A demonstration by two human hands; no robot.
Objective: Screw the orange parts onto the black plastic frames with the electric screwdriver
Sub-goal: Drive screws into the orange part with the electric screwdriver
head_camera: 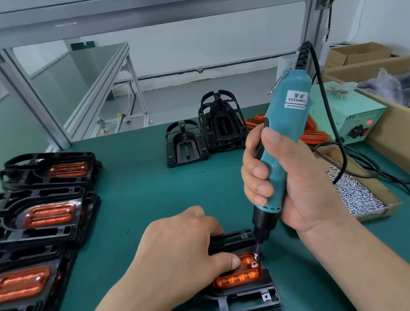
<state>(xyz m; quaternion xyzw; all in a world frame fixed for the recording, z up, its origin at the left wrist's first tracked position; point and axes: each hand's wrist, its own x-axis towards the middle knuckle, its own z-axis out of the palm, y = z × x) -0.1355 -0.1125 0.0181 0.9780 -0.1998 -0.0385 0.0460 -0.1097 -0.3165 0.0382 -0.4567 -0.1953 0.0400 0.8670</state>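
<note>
Nearest the operator, a flat black plastic frame [246, 305] lies on the green bench mat [137, 191], with a translucent orange oblong part [238, 278] seated in its recess. The left hand [175, 254] covers the frame: thumb pressed flat on the orange part, remaining fingers bent over the frame's far rail. The right hand [292, 185] wraps all fingers around the teal electric screwdriver [286, 122], held near upright, its bit on a small silver screw [255, 255] at the part's right-hand hole. Risk: the bit works close beside the thumb. A tilted driver could cam out, strike the thumb or scar the part, and weak hold-down could let the part shift and the screw cross-thread. Further right sits a shallow cardboard tray of loose screws [357, 197]. Finished frames [36, 218] lie left and empty stacked frames [220, 124] farthest.
</note>
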